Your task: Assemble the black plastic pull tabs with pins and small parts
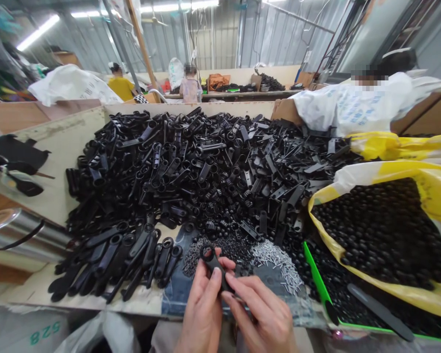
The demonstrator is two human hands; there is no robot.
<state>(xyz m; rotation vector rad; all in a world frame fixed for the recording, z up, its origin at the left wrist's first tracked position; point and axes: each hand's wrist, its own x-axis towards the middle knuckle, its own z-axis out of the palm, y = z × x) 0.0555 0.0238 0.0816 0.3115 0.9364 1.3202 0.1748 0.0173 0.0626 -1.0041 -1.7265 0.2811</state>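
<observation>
My left hand [205, 306] is closed around a black plastic handle with a ring at one end [208, 253], the ring pointing up and away. My right hand [259, 304] pinches the lower end of the same handle between thumb and fingers; whether a smaller piece is also in that pinch is hidden. Just beyond my hands lie a heap of tiny black parts [232, 246] and a pile of silver metal pins [277, 262] on a blue cloth [176, 292]. Left of them, similar black handles [106, 255] are laid out in overlapping rows.
A large heap of black plastic parts [191, 157] fills the walled bench. At right stand a yellow-and-white bag of black balls [385, 225] and a green-edged tray [318, 282] with a flat grey strip [380, 311]. A metal flask [25, 233] is at left. People sit farther back.
</observation>
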